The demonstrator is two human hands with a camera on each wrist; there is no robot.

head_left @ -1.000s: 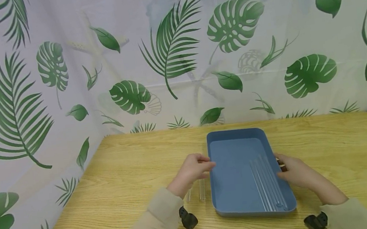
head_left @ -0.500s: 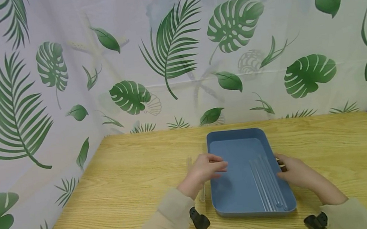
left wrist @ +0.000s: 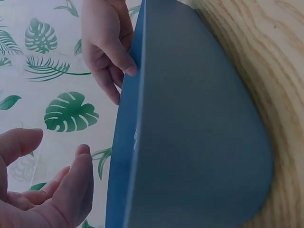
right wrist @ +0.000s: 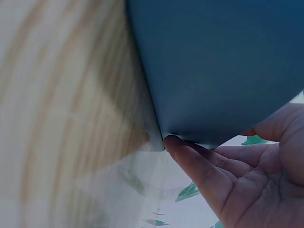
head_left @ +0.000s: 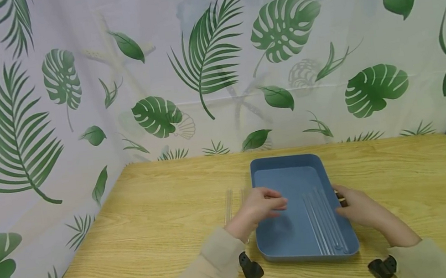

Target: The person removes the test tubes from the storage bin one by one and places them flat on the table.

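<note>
Yellow wood-grain tabletop [head_left: 164,200] holds a blue tray [head_left: 295,181], leaf-printed sheeting [head_left: 187,83] behind.

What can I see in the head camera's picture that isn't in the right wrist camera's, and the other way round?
Only the head view: the left hand over the tray, clear tubes lying inside it, and more tubes on the table to its left.

Only the right wrist view: the tray's right outer wall close up, and the palm side of the right hand.

Both: the tray, the right hand at its side, the wood-grain table and the leaf-print cloth.
</note>
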